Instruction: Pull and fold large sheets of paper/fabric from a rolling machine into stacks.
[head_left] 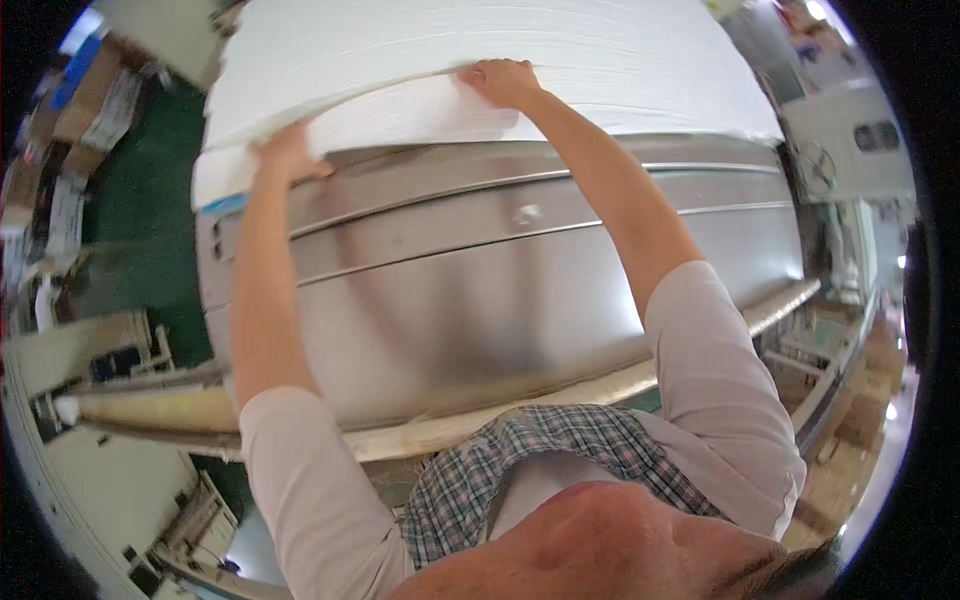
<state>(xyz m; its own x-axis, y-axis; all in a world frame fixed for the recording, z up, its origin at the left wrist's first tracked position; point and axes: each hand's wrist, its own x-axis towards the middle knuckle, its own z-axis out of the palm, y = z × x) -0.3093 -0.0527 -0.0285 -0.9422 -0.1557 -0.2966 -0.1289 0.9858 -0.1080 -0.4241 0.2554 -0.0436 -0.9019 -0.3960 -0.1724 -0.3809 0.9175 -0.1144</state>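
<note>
A wide white sheet of fabric [480, 35] covers the far part of a shiny metal surface [460, 290]. Its near edge is lifted or folded back into a strip between my hands. My right hand [503, 82] is closed on that edge near the middle. At the left, motion smears my left hand [288, 155]; it lies at the fabric's near edge with the thumb out to one side, and its grip on the cloth is unclear. A small blue patch [225, 204] shows under the fabric's left corner.
Two raised metal strips run across the surface. A long pale roller or tube [420, 438] lies along its near side, close to my body. Cardboard boxes [90, 100] stand on the green floor [165, 200] at left. A white machine housing with a handwheel [818, 168] is at right.
</note>
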